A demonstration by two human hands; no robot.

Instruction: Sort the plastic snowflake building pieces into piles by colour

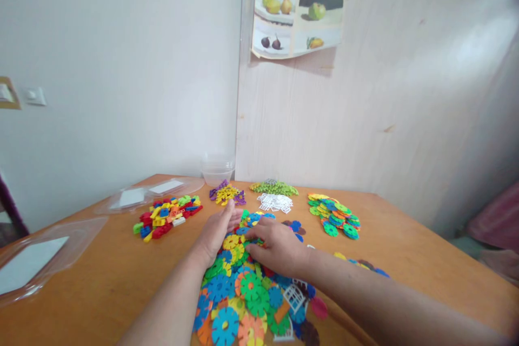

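Note:
A large heap of notched plastic discs (219, 287) in blue, green, yellow and orange spreads over the near middle of the table. Along the heap's left side, my left hand (219, 228) stands on its edge with fingers stretched out, palm against the discs. On top of the heap rests my right hand (281, 244), palm down; its fingers are bent and the thumb is apart from them. No piece shows lifted in either hand. White window-shaped pieces (294, 298) lie among the discs under my right forearm. My right fingertips are partly hidden in the heap.
Sorted piles stand around: building blocks (166, 216), yellow and purple pieces (227, 193), green pieces (275, 188), white frames (275, 203) and brighter discs (334, 216). Clear plastic tubs (218, 169) stand at the back; transparent lids (87, 230) lie left. Another person's hand (500, 264) is at the right.

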